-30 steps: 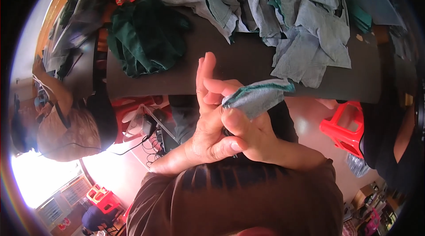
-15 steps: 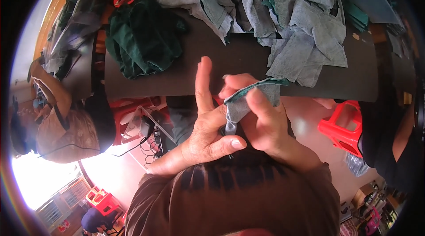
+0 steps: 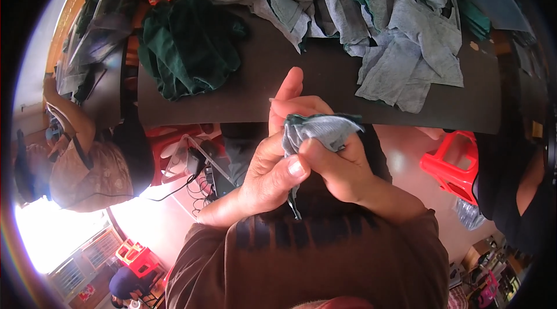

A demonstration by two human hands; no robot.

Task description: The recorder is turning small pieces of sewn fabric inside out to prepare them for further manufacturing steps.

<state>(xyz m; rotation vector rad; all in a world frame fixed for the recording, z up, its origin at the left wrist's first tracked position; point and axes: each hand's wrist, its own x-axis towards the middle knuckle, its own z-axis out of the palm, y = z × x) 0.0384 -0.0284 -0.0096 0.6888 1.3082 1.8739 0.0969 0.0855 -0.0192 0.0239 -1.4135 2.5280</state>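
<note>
A small grey fabric piece [image 3: 325,129] with a dark green edge is bunched between my two hands, above my lap and just off the table's near edge. My left hand [image 3: 270,164] pinches its left side, the thumb bent in and the index finger pointing up toward the table. From the other side my right hand [image 3: 342,170] grips it, thumb pressed on the grey face close to the left thumb. A narrow tail of the cloth hangs below the thumbs. The right fingers are mostly hidden behind the fabric.
On the dark table [image 3: 278,94] lie a crumpled dark green cloth [image 3: 188,45] at left and a heap of grey fabric pieces [image 3: 406,42] at right. Red stools [image 3: 452,161] stand at either side. One person [image 3: 93,170] sits at left, another [image 3: 510,193] at right.
My hands have drawn closer together, and the left thumb has come up against the fabric. The piece is now more bunched, with a tail hanging below.
</note>
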